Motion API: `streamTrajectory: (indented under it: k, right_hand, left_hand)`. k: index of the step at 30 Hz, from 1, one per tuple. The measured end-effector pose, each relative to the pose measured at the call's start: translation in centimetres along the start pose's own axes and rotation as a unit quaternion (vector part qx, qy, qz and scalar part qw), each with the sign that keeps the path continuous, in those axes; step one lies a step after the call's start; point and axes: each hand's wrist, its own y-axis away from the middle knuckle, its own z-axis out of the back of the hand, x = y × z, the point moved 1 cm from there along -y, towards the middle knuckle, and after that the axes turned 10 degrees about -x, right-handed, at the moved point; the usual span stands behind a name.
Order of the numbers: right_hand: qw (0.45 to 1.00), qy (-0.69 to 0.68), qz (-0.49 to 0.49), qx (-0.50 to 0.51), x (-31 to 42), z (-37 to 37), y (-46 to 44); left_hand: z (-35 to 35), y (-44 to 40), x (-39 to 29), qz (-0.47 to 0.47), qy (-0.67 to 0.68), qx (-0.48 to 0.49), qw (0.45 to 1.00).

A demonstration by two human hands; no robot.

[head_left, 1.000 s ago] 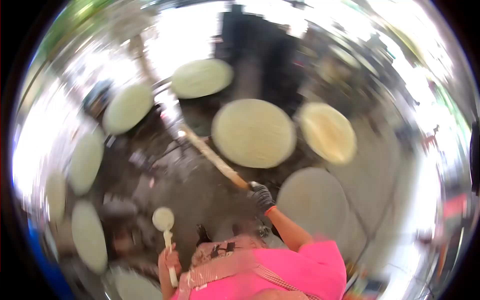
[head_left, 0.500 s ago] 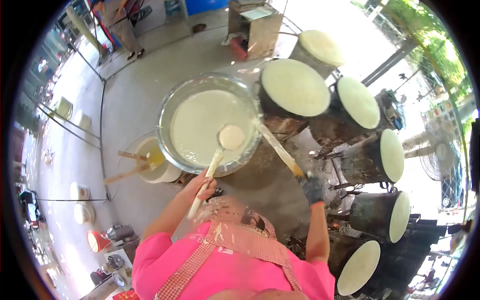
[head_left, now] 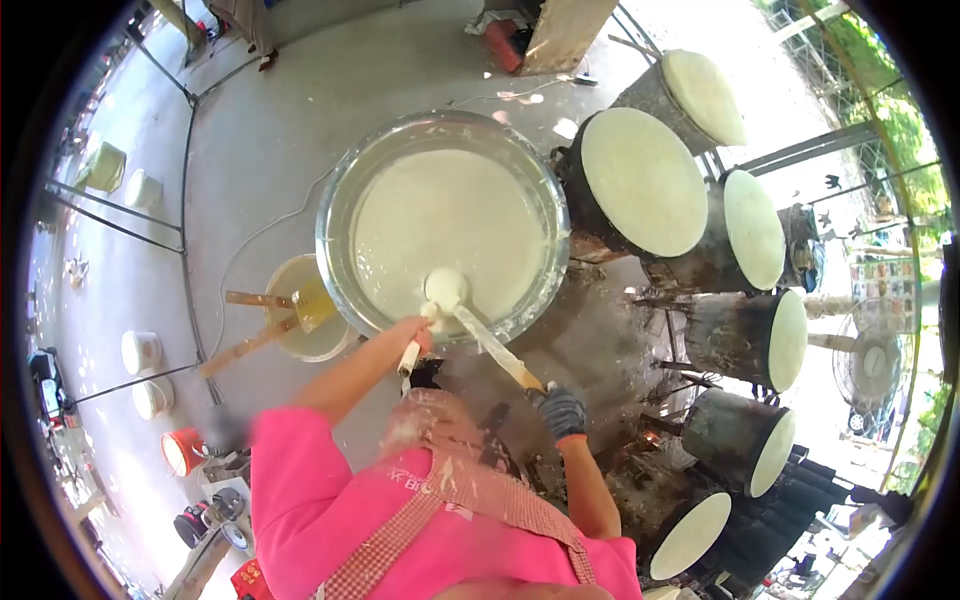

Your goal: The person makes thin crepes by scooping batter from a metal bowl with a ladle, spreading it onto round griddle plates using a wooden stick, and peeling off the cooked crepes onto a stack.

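Observation:
My left hand (head_left: pixel 418 337) is closed round the pale handle of a ladle (head_left: pixel 446 288). The ladle's round bowl is over the near part of the white batter (head_left: pixel 450 215), which lies in a wide metal basin (head_left: pixel 551 190). In a dark glove, my right hand (head_left: pixel 561 412) grips a batter-coated stick (head_left: pixel 487 340) with a wooden end. The stick's far tip lies at the ladle's bowl; I cannot tell whether they touch.
Left of the basin stands a bucket (head_left: pixel 300 345) with wooden-handled tools (head_left: pixel 250 348). Dark drum stoves with pale round tops (head_left: pixel 643 182) curve along the right, a small fire (head_left: pixel 652 438) among them. A fan (head_left: pixel 868 365) stands beyond. A person's legs (head_left: pixel 250 25) show at the upper left.
The ladle has moved toward the basin's near edge. My right hand has swung left and brought the stick's tip from the basin's right rim to the ladle. The view has shifted.

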Motion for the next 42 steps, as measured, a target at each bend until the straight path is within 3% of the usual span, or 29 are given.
streamTrajectory:
  k: [3,5,6,9,12,14,16,17,18,19,20,21,23,25,28,31,32,34,35,36,37,38,39,41,42]
  right_hand:
    - [0.992,-0.004,-0.129,0.008,2.5,4.7,2.5]
    - [0.977,0.063,-0.202,-0.004,3.9,8.0,3.7]
    - [0.975,0.007,-0.223,-0.002,5.2,12.3,2.3]
    - [0.944,-0.178,-0.076,-0.266,4.0,16.6,-1.0]
    - [0.923,-0.067,0.003,-0.379,3.4,22.9,-4.8]
    - [0.882,-0.191,0.005,-0.431,3.7,27.5,-7.3]
    - [0.821,-0.311,0.012,-0.478,4.2,31.2,-8.4]
    - [0.821,-0.306,-0.007,-0.481,4.5,32.2,-8.6]
    - [0.804,-0.395,-0.021,-0.445,4.9,32.3,-9.0]
    - [0.779,-0.481,-0.038,-0.401,5.3,31.5,-9.1]
    - [0.788,-0.461,-0.014,-0.408,5.0,28.7,-9.5]
    - [0.819,-0.398,0.022,-0.413,3.9,23.3,-10.1]
    - [0.872,-0.369,-0.019,-0.321,2.4,15.7,-8.6]
    - [0.864,-0.453,-0.178,-0.128,3.3,10.9,-4.1]
    - [0.832,-0.466,-0.280,-0.113,2.2,12.1,4.7]
    - [0.688,-0.582,-0.329,-0.283,1.4,17.9,12.8]
    - [0.658,-0.581,-0.384,-0.285,2.0,20.3,14.8]
    - [0.623,-0.596,-0.396,-0.316,2.2,20.4,19.0]
    - [0.596,-0.591,-0.446,-0.312,2.3,18.9,21.6]
    - [0.562,-0.590,-0.493,-0.305,2.0,16.4,24.5]
    - [0.646,-0.440,-0.544,-0.304,2.2,13.4,27.4]
    - [0.640,-0.401,-0.571,-0.321,3.5,9.7,31.6]
    - [0.632,-0.362,-0.597,-0.336,5.0,6.1,35.8]
    - [0.542,-0.356,-0.668,-0.363,10.2,4.2,42.2]
    - [0.536,-0.276,-0.731,-0.320,13.7,5.9,44.8]
  left_hand:
    - [-5.4,8.8,3.1,-0.037,-0.013,0.067,0.997]
    - [-9.3,16.3,5.9,-0.115,-0.084,0.097,0.985]
    - [-11.4,20.0,7.3,-0.161,-0.124,0.108,0.973]
    - [-15.8,30.0,10.7,-0.301,-0.240,0.122,0.915]
    - [-18.1,36.8,12.6,-0.396,-0.321,0.146,0.848]
    - [-19.6,40.7,12.7,-0.451,-0.366,0.147,0.801]
    - [-20.7,44.1,12.2,-0.531,-0.417,0.176,0.716]
    - [-21.5,45.5,11.9,-0.566,-0.439,0.190,0.671]
    - [-22.1,45.9,11.3,-0.607,-0.424,0.192,0.644]
    - [-22.4,45.4,10.5,-0.603,-0.422,0.186,0.651]
    - [-22.4,44.0,9.5,-0.594,-0.422,0.179,0.662]
    - [-22.0,41.9,8.5,-0.581,-0.421,0.173,0.675]
    - [-20.2,36.6,6.3,-0.445,-0.484,0.163,0.735]
    - [-19.7,31.6,5.0,-0.165,-0.353,0.062,0.919]
    - [-21.3,27.6,7.6,-0.066,-0.329,0.022,0.942]
    - [-24.8,27.3,14.4,-0.192,-0.607,0.176,0.751]
    - [-25.2,25.8,16.8,-0.189,-0.626,0.188,0.733]
    - [-25.5,22.3,22.4,-0.165,-0.663,0.220,0.696]
    - [-25.4,18.5,23.7,-0.087,-0.678,0.257,0.683]
    - [-25.3,16.1,26.5,0.079,-0.628,0.230,0.739]
    - [-24.9,13.9,29.6,0.234,-0.559,0.171,0.777]
    - [-23.8,11.1,32.6,0.329,-0.517,0.110,0.783]
    - [-22.3,8.2,35.0,0.403,-0.468,0.045,0.785]
    - [-19.2,3.4,41.3,0.474,-0.471,-0.007,0.744]
    - [-16.7,2.2,44.6,0.511,-0.444,-0.049,0.734]
